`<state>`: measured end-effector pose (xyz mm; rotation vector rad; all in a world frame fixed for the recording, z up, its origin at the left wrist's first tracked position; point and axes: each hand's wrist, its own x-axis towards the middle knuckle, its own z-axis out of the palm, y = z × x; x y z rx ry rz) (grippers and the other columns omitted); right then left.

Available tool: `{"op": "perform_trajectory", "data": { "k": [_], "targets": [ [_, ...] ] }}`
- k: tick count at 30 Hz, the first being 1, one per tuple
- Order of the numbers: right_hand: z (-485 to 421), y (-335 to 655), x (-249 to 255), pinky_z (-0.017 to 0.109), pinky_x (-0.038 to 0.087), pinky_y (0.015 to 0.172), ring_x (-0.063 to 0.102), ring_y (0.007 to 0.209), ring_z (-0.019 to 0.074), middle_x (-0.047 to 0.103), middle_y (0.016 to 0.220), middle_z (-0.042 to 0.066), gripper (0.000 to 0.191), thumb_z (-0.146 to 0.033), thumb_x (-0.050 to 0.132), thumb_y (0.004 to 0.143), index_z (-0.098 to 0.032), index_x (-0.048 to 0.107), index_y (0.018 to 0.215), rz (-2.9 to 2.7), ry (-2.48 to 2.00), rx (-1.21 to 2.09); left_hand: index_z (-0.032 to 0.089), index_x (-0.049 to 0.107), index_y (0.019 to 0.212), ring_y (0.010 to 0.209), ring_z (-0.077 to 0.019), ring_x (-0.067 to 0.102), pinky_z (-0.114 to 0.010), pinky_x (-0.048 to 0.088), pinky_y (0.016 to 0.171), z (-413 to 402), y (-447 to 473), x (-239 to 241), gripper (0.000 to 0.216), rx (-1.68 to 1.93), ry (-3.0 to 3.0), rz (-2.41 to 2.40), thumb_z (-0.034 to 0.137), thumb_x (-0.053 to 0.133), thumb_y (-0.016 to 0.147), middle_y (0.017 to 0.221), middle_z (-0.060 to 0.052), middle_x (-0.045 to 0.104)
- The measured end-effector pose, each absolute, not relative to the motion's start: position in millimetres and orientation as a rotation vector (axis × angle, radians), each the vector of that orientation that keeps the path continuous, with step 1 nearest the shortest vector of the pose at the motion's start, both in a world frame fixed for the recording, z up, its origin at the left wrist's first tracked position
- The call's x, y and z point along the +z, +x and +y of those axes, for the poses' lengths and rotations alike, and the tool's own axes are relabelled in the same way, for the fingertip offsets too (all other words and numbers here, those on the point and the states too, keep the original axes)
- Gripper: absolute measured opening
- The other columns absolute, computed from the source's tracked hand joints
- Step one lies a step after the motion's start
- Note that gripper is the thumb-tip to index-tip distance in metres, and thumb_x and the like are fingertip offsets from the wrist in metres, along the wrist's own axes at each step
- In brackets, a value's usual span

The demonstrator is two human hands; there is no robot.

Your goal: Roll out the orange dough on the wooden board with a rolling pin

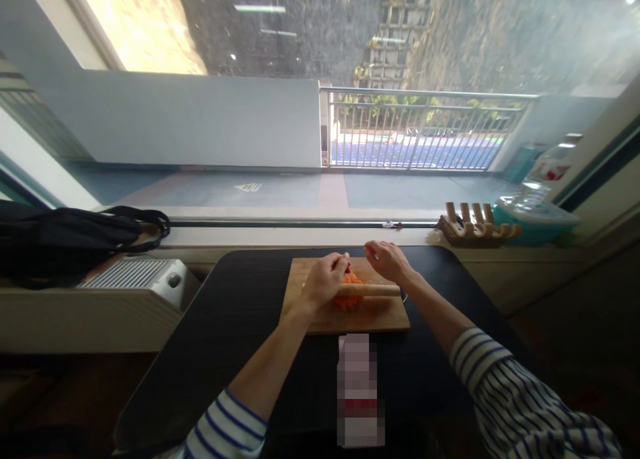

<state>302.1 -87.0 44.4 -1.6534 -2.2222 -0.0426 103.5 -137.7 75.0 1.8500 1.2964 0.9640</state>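
Note:
A wooden cutting board (327, 321) lies on the dark table. On it is a soft orange lump, like dough or modelling clay (347, 303), with a wooden rolling pin (375, 290) lying across it. My left hand (325, 280) is over the pin's left end, its fingers curled together beside the orange lump and hiding that end. Whatever those fingers pinch, if anything, is hidden. My right hand (387, 259) hovers above the board's far right part, apart from the pin. Its fingers are curled in, and I cannot see whether something small is inside them.
A pixelated pinkish item (357, 372) lies at the table's (210, 339) near side. On the sill are a wooden pronged rack (475, 229), a teal-coloured tub (537, 222) and a clear bottle (543, 172). A black bag (75, 239) and a white radiator (135, 272) are left.

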Motion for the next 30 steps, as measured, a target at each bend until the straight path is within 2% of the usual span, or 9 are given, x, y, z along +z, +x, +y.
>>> {"op": "perform_trajectory", "data": {
  "k": [2, 4, 10, 14, 18, 23, 30],
  "targets": [
    [-104.5, 308.4, 42.9, 0.026, 0.036, 0.078, 0.062, 0.086, 0.016, 0.071, 0.088, 0.002, 0.026, -0.031, 0.039, 0.095, -0.022, 0.064, 0.093, -2.287, -1.625, -0.023, 0.018, 0.06, 0.078, 0.078, -0.0183, 0.061, -0.032, 0.046, 0.076, -127.4, 81.0, 63.4, 0.041, 0.858, 2.268, 1.635, 0.04, 0.029, 0.095, 0.078, -0.005, 0.066],
    [-121.1, 312.3, 39.8, 0.026, 0.036, 0.076, 0.062, 0.088, 0.016, 0.071, 0.092, 0.002, 0.027, -0.033, 0.04, 0.095, -0.023, 0.064, 0.092, -2.334, -1.611, -0.004, 0.018, 0.061, 0.086, 0.09, -0.0215, 0.06, -0.035, 0.044, 0.085, -125.2, 67.5, 48.5, 0.034, 0.81, 2.347, 1.699, 0.036, 0.034, 0.094, 0.088, -0.008, 0.067],
    [-141.1, 294.8, 25.8, 0.032, 0.035, 0.082, 0.06, 0.099, 0.02, 0.068, 0.105, 0.005, 0.03, -0.031, 0.033, 0.097, -0.022, 0.061, 0.1, -2.345, -1.774, 0.013, 0.016, 0.061, 0.084, 0.092, -0.0254, 0.059, -0.04, 0.044, 0.086, -131.2, 74.6, 18.6, 0.032, 0.631, 2.436, 1.808, 0.036, 0.036, 0.093, 0.092, -0.012, 0.066],
    [-137.6, 281.3, 19.1, 0.036, 0.032, 0.089, 0.058, 0.103, 0.0214, 0.066, 0.112, 0.007, 0.03, -0.029, 0.032, 0.096, -0.021, 0.06, 0.106, -2.29, -1.831, -0.029, 0.016, 0.061, 0.09, 0.096, -0.0264, 0.059, -0.041, 0.044, 0.089, -126.7, 81.3, 14.8, 0.035, 0.575, 2.45, 1.887, 0.038, 0.034, 0.093, 0.097, -0.013, 0.066],
    [-137.0, 278.7, 16.8, 0.035, 0.026, 0.097, 0.056, 0.106, 0.0199, 0.065, 0.116, 0.007, 0.032, -0.028, 0.033, 0.096, -0.021, 0.061, 0.109, -2.253, -1.817, -0.12, 0.016, 0.061, 0.101, 0.109, -0.0259, 0.056, -0.041, 0.039, 0.098, -119.3, 80.8, 8.2, 0.039, 0.551, 2.455, 1.917, 0.042, 0.033, 0.093, 0.11, -0.012, 0.066],
    [-133.8, 278.6, 19.1, 0.037, 0.027, 0.097, 0.055, 0.106, 0.0206, 0.065, 0.114, 0.006, 0.033, -0.033, 0.031, 0.097, -0.024, 0.06, 0.109, -2.277, -1.812, -0.123, 0.013, 0.058, 0.118, 0.122, -0.0258, 0.049, -0.04, 0.033, 0.107, -112.2, 82.0, 4.3, 0.05, 0.445, 2.431, 1.975, 0.047, 0.031, 0.093, 0.128, -0.014, 0.059],
    [-112.6, 279.9, 22.2, 0.05, 0.024, 0.101, 0.045, 0.119, 0.0248, 0.056, 0.128, 0.008, 0.034, -0.03, 0.031, 0.095, -0.025, 0.056, 0.117, -2.289, -1.914, -0.003, 0.013, 0.048, 0.133, 0.135, -0.0272, 0.035, -0.044, 0.024, 0.112, -96.0, 83.7, 2.9, 0.056, 0.328, 2.354, 2.024, 0.046, 0.026, 0.094, 0.142, -0.014, 0.046]
  ]
}}
